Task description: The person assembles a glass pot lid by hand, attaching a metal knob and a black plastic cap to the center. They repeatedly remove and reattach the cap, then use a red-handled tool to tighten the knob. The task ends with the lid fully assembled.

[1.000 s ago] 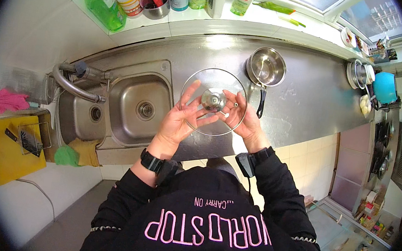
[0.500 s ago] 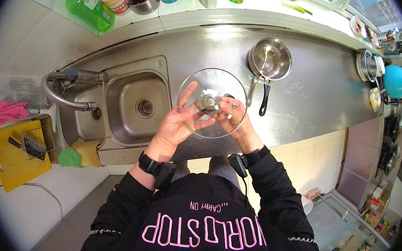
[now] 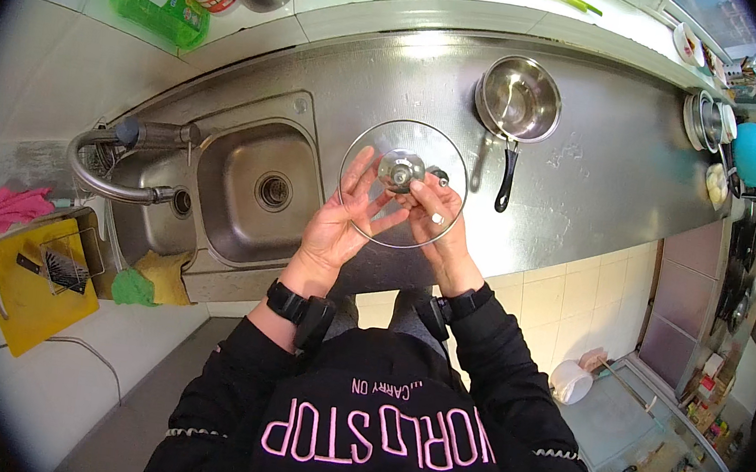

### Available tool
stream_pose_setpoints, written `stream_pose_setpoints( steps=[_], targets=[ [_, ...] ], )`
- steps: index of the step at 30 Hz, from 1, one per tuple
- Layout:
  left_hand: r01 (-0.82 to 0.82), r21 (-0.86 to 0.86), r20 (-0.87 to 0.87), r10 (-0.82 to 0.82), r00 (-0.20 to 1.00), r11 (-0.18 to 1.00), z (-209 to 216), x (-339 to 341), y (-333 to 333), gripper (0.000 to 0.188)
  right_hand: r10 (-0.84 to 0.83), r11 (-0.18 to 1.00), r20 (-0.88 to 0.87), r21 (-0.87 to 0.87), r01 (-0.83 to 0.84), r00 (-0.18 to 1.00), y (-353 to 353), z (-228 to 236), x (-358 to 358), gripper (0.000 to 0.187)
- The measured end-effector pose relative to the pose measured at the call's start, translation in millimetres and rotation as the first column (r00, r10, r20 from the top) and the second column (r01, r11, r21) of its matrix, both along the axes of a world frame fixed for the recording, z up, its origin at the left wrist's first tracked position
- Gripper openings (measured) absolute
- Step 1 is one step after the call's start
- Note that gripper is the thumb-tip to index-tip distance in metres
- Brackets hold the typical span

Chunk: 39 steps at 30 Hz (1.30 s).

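Note:
A round glass pot lid (image 3: 401, 172) with a metal rim and a metal disc at its centre is held up in front of me, over the counter's front edge. My left hand (image 3: 340, 218) supports it at the left, its fingers spread and seen through the glass. At the lid's right side, my right hand (image 3: 442, 229) has its fingers bent together, the thumb near the central disc. A small black knob-like piece (image 3: 441, 177) shows at these fingers, with a small pale spot lower down that I cannot make out. A steel saucepan (image 3: 520, 98) with a black handle stands beyond on the counter.
To the left is a double steel sink (image 3: 257, 190) with a curved tap (image 3: 91, 175). A yellow cutting board (image 3: 34, 309), a knife and a pink cloth (image 3: 8, 210) lie farther left. Bottles (image 3: 158, 1) line the sill. Stacked bowls (image 3: 704, 119) stand at the right.
The lid and both hands have shifted slightly. My right thumb has come closer to the lid's central disc, and its fingers are drawn more together. The view has tilted a little.

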<state>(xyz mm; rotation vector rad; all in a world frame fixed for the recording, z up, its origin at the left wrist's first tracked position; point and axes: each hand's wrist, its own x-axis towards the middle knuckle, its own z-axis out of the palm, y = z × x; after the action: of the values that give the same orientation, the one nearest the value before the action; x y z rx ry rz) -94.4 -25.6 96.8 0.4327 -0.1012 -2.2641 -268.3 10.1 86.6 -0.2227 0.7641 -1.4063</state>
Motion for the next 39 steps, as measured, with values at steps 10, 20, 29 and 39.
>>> stream_pose_setpoints(
  steps=[10,20,29,39],
  targets=[
    [0.085,0.027,-0.035,-0.084,0.996,0.996,-25,1,11,0.073,0.022,0.997,-0.127,0.073,-0.013,0.992,13,-17,-4,0.009],
    [0.041,0.026,0.041,-0.042,0.998,0.999,-47,47,23,0.075,0.396,0.862,-0.727,0.505,0.047,0.561,48,-125,-45,0.011],
    [-0.034,0.044,0.058,0.032,0.998,0.998,-41,58,29,0.080,0.584,0.782,-0.765,0.620,0.062,0.273,51,-166,-60,0.027],
    [-0.032,-0.035,0.071,0.035,0.997,0.999,-26,67,34,0.073,0.448,0.887,-0.850,0.383,0.259,-0.276,43,-88,-45,0.037]
  ],
)
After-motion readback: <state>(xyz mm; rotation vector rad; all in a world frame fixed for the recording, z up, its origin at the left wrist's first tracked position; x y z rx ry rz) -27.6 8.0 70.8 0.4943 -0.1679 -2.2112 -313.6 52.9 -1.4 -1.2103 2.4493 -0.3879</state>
